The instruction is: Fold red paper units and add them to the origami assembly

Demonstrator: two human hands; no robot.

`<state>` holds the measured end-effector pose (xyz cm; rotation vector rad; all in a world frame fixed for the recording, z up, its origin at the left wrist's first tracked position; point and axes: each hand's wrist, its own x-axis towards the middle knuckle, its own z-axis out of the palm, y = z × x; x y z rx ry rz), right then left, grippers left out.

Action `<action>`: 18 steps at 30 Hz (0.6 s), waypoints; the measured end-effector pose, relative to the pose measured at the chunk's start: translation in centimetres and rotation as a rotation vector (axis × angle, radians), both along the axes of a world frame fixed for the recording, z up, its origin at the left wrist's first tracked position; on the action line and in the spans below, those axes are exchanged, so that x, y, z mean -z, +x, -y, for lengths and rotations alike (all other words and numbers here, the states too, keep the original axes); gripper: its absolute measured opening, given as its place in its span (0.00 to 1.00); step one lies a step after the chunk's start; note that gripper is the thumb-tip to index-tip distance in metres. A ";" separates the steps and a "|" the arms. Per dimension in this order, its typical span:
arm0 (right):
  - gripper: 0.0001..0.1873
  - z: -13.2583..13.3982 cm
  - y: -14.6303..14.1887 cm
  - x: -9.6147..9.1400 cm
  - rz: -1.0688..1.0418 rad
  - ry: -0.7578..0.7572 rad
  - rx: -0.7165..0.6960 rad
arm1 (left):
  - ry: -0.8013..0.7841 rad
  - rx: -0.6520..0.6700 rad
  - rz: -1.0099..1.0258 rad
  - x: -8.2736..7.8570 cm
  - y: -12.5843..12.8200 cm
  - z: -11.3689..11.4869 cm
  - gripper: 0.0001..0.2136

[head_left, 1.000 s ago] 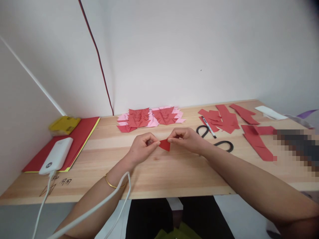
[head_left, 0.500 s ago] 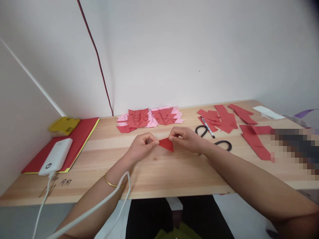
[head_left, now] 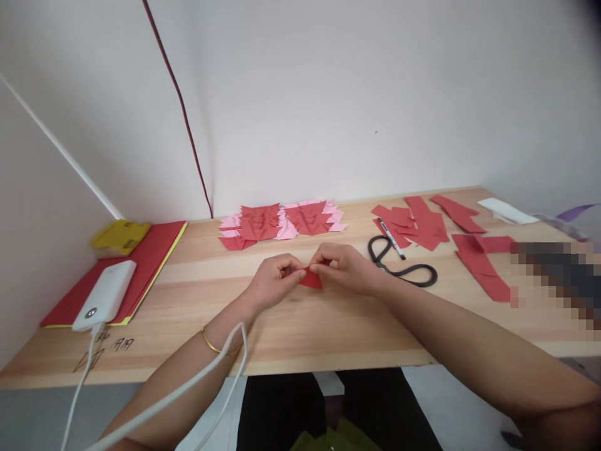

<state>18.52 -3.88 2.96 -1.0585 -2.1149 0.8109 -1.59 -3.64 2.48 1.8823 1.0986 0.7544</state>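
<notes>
A small folded piece of red paper [head_left: 312,280] is held above the middle of the wooden table. My left hand [head_left: 278,279] pinches its left side between thumb and fingers. From the other side, my right hand [head_left: 342,268] pinches its upper edge, the two sets of fingertips almost touching. Part of the paper is hidden behind the fingers. Beyond my hands, rows of folded red and pink paper pieces [head_left: 260,222] lie near the wall. Black-handled scissors [head_left: 419,275] rest just right of my right hand, partly hidden by the wrist.
Red paper scraps [head_left: 429,225] and a marker pen [head_left: 391,238] lie at the back right, near a white strip [head_left: 507,211]. On the left, a white power bank [head_left: 107,294] with a cable and a yellow packet [head_left: 123,236] sit on red sheets [head_left: 157,257]. The cable crosses my left forearm.
My hands have come closer together on the red paper, and less of it shows between them. The right hand has shifted slightly left, uncovering more of the scissors.
</notes>
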 end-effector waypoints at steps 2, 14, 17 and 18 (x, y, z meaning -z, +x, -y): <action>0.08 0.0 -0.1 0.0 -0.001 -0.035 -0.005 | -0.014 -0.015 0.025 -0.1 0.0 0.0 0.08; 0.15 0.0 0.2 -0.2 0.111 -0.092 -0.057 | -0.124 -0.050 0.132 0.1 0.0 -0.1 0.11; 0.15 -0.1 0.3 -0.2 0.129 -0.002 -0.078 | -0.133 -0.021 0.116 0.2 -0.1 -0.2 0.11; 0.14 -0.2 0.3 -0.1 0.138 0.028 -0.098 | -0.126 -0.005 0.106 0.2 -0.1 -0.2 0.11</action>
